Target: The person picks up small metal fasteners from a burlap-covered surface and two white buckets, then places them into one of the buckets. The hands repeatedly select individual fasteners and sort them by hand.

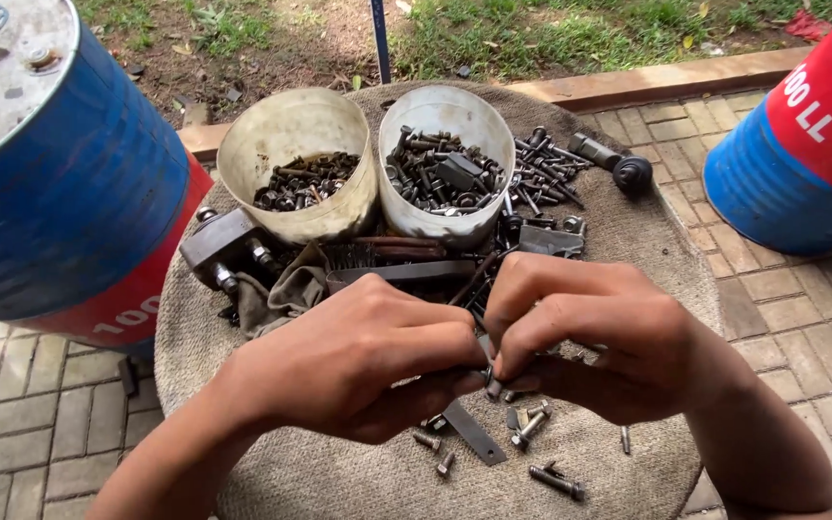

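Both hands pinch 1 small bolt [493, 385] between them: left hand [358, 356] and right hand [580, 337] closed fingertip to fingertip on it, held just above the round cloth-covered table [628, 231], likely so each hand can turn an end. Whether a nut sits on it, cannot tell. Loose bolts [532, 429] and a flat metal strip [474, 433] lie right below. Behind, 2 white tubs [291, 144] hold sorted hardware. Blue drum [60, 193] stands at left.

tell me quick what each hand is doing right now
left hand: closed, pinching a small bolt
right hand: closed, fingertips on the same bolt
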